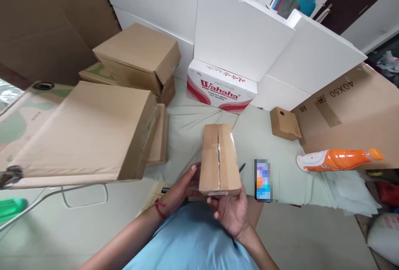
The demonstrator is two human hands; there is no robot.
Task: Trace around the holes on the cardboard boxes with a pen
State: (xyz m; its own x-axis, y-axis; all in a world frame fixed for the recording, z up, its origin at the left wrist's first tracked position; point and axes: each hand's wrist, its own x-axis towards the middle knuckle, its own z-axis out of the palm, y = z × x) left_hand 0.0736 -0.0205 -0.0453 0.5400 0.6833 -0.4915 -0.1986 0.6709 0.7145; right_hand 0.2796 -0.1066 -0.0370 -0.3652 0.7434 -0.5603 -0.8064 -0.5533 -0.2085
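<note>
A small brown cardboard box (220, 157), with a taped seam along its top, is between my two hands close to my body. My left hand (190, 180) grips its left side, thumb at the edge and the other fingers partly hidden by the box. My right hand (232, 214) holds the near right corner, with fingers curled below the near end. A thin dark pointed thing (242, 167) shows just right of the box; its kind I cannot make out. Farther right lies a phone (263, 180) with a lit, blurred screen.
Stacked cardboard boxes (87, 128) fill the left side. A Wahaha water carton (222, 89) stands against the white partition (240, 33). To the right are a small box (285, 123), an orange bottle (339, 160) and a large carton (349, 116). People are beyond the partition.
</note>
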